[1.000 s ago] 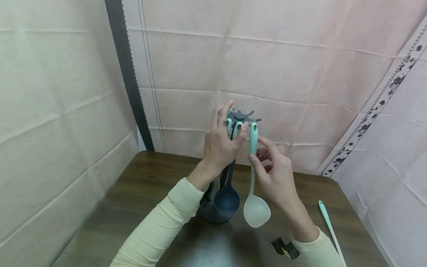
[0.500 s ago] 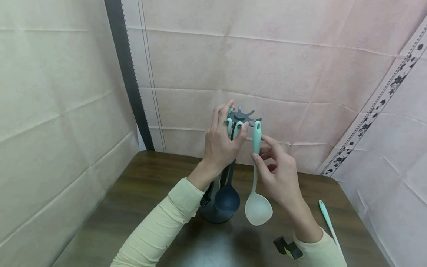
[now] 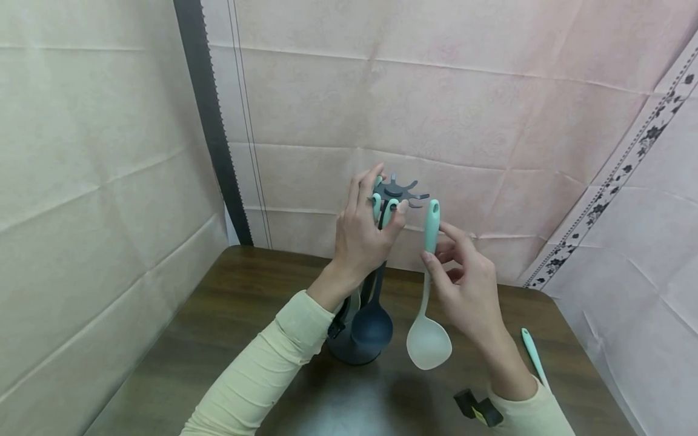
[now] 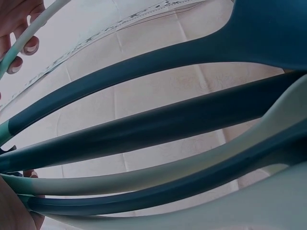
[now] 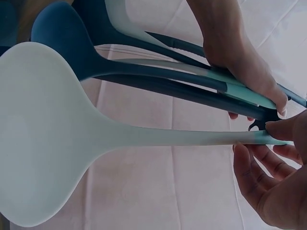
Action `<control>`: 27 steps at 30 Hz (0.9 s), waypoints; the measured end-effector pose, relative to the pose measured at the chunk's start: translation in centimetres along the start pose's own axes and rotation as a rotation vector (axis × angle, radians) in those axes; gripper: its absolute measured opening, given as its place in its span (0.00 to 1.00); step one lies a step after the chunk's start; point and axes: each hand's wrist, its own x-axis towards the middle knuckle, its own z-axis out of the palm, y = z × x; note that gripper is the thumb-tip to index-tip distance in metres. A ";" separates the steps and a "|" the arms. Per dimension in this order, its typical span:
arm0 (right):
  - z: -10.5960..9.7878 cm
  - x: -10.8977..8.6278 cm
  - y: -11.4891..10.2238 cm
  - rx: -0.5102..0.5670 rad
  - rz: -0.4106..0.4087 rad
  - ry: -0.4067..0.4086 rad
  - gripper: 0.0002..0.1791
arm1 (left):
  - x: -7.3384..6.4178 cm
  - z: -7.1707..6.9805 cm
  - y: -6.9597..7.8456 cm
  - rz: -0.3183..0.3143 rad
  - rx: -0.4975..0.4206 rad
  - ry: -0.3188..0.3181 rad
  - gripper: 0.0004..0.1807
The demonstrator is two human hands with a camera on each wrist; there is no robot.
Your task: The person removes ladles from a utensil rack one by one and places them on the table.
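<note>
In the head view my right hand (image 3: 463,278) pinches a white ladle (image 3: 429,344) by its mint handle, thumb on one side and fingers on the other. The ladle hangs upright, bowl down, a little right of a dark utensil stand (image 3: 394,191) and apart from its hooks. My left hand (image 3: 361,233) grips the stand's top together with the mint handles hanging there. Below that hand hangs a dark ladle (image 3: 372,327). The left wrist view shows the stand's pole (image 4: 144,129) between dark and white utensil stems. Some utensils are partly hidden behind my left hand and arm.
Another mint-handled utensil (image 3: 534,354) lies on the brown table (image 3: 218,327) at the right, its lower end hidden by my right sleeve. Cloth walls (image 3: 436,121) stand behind and at both sides. The stand's round dark base (image 3: 354,356) rests on the table.
My right hand has moved to the right with the white ladle, taking its handle top away from the stand's hooks. My left hand has kept its place.
</note>
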 end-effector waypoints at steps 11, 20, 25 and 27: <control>-0.5 -0.3 0.6 0.011 0.014 0.025 0.31 | -0.1 0.0 0.0 0.001 -0.002 0.005 0.40; -1.1 -0.7 1.2 -0.009 0.032 0.020 0.29 | -0.2 0.0 0.1 -0.003 -0.013 -0.002 0.40; -1.8 -0.8 1.6 -0.015 0.065 0.025 0.29 | -0.2 0.0 0.0 -0.006 -0.019 -0.004 0.40; -2.1 -0.8 1.8 -0.027 0.068 0.025 0.29 | -0.1 0.1 0.0 -0.005 -0.020 0.002 0.39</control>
